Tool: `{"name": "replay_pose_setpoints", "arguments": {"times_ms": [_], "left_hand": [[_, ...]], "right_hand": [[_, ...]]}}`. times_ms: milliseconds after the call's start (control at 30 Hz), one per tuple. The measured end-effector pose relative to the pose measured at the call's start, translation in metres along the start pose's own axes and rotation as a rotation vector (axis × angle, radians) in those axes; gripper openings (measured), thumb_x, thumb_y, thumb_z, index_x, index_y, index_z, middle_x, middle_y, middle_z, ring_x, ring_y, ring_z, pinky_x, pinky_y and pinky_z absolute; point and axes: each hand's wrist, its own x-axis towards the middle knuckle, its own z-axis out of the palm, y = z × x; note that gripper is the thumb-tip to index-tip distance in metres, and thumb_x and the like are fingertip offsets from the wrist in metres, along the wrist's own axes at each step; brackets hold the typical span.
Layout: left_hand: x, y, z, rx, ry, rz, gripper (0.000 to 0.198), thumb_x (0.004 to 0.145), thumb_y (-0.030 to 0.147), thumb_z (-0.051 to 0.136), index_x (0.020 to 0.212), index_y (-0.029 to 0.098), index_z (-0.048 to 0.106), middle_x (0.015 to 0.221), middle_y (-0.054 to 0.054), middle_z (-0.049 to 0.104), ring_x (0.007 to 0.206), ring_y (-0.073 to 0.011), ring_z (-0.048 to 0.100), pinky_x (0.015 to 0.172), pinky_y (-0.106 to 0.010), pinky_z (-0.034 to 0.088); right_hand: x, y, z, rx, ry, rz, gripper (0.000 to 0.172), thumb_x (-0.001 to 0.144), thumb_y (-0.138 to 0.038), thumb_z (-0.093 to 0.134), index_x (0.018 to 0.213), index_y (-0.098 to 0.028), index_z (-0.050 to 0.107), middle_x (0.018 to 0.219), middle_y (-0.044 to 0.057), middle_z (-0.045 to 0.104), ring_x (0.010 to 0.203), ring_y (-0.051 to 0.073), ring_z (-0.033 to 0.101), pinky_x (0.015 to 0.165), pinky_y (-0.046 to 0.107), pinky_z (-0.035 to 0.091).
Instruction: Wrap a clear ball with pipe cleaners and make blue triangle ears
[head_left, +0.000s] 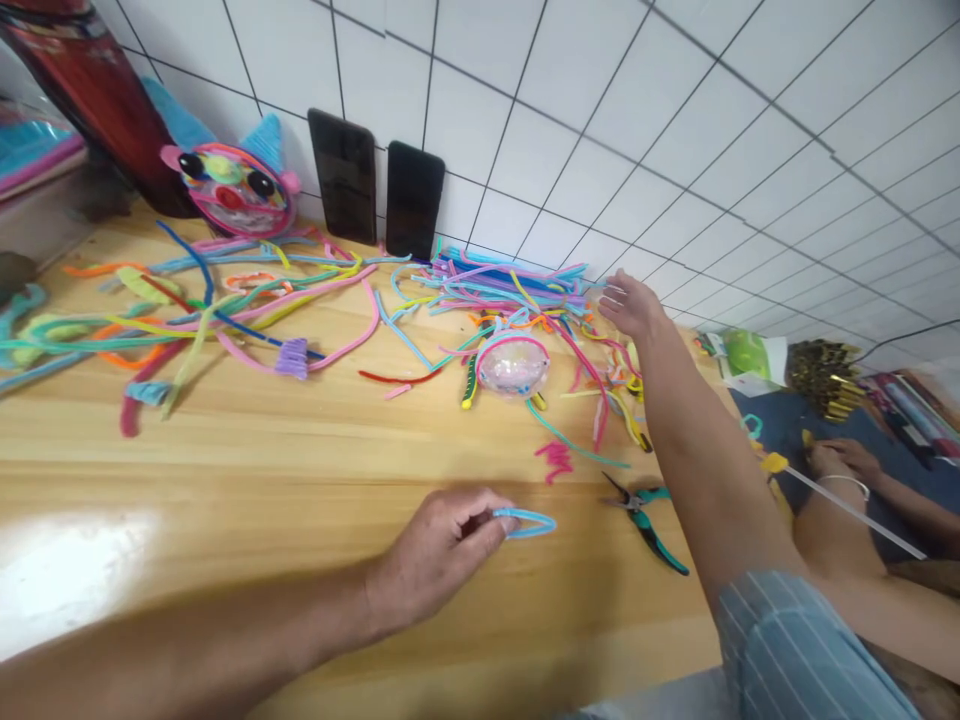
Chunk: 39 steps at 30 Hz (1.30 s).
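In the head view, the left hand (442,555) has its thumb and fingers clamped on one end of a light-blue fuzzy loop (531,516), held over the near part of the tabletop (300,450); gripped at that end only, its free bend could twist or lose its shape if the pinch tightens unevenly; the right hand (634,308) reaches to the right end of the heap of coloured stems (502,280) by the tiled wall (570,120), its fingers stretched out and apart with nothing visible in them; whether they touch a stem I cannot tell; the stems lie crossed, so tugging one could drag others and jostle the clear oval piece (514,365) just in front; the black phone (415,200), merely leaning on the wall, could slip if stems at its foot shift; the pliers (637,505) lie beside the right forearm with jaws parted, so a low sweep of that arm could knock them or graze skin
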Motion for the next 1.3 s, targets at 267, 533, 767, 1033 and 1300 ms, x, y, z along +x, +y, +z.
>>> {"name": "replay_pose_setpoints", "arguments": {"times_ms": [267,533,767,1033,1300], "left_hand": [[0.000,-0.002,0.000,0.027,0.001,0.002,0.033,0.102,0.040,0.061,0.098,0.015,0.082,0.076,-0.003,0.071,0.068,-0.0130,0.057,0.067,-0.023,0.043],[0.000,-0.002,-0.001,0.056,-0.019,0.003,0.032,0.103,0.039,0.060,0.098,0.015,0.081,0.078,-0.003,0.073,0.071,-0.0133,0.060,0.069,-0.023,0.045],[-0.001,-0.006,0.000,0.087,-0.046,0.011,0.030,0.104,0.037,0.060,0.097,0.016,0.080,0.079,-0.003,0.074,0.071,-0.0132,0.062,0.069,-0.023,0.045],[-0.001,-0.004,0.001,0.104,-0.064,-0.001,0.033,0.104,0.038,0.059,0.097,0.014,0.082,0.079,-0.004,0.073,0.072,-0.0140,0.061,0.070,-0.024,0.045],[0.001,-0.011,0.004,0.031,-0.050,0.032,0.029,0.101,0.035,0.062,0.099,0.014,0.082,0.076,-0.002,0.070,0.067,-0.0118,0.054,0.066,-0.023,0.041]], "right_hand": [[0.004,0.004,-0.004,-0.089,0.018,-0.102,0.051,0.093,-0.079,0.060,0.108,-0.031,0.060,0.141,0.010,0.066,0.132,0.028,0.064,0.099,0.039,0.063],[-0.010,0.012,-0.004,-0.204,0.047,-0.105,0.031,0.097,-0.053,0.064,0.108,-0.025,0.066,0.132,0.014,0.071,0.111,0.025,0.074,0.093,0.038,0.065],[-0.049,0.009,-0.012,-0.410,-0.085,-0.230,0.040,0.084,-0.035,0.085,0.120,-0.019,0.079,0.121,0.011,0.081,0.110,0.028,0.076,0.107,0.045,0.059],[-0.067,0.008,0.056,-0.977,-0.064,-0.469,0.058,0.095,-0.049,0.076,0.146,-0.021,0.073,0.146,0.017,0.076,0.137,0.040,0.067,0.119,0.052,0.051],[-0.069,0.005,0.079,-0.985,0.043,-0.504,0.047,0.096,-0.055,0.072,0.130,-0.024,0.082,0.134,0.018,0.081,0.130,0.042,0.070,0.114,0.053,0.051]]}}
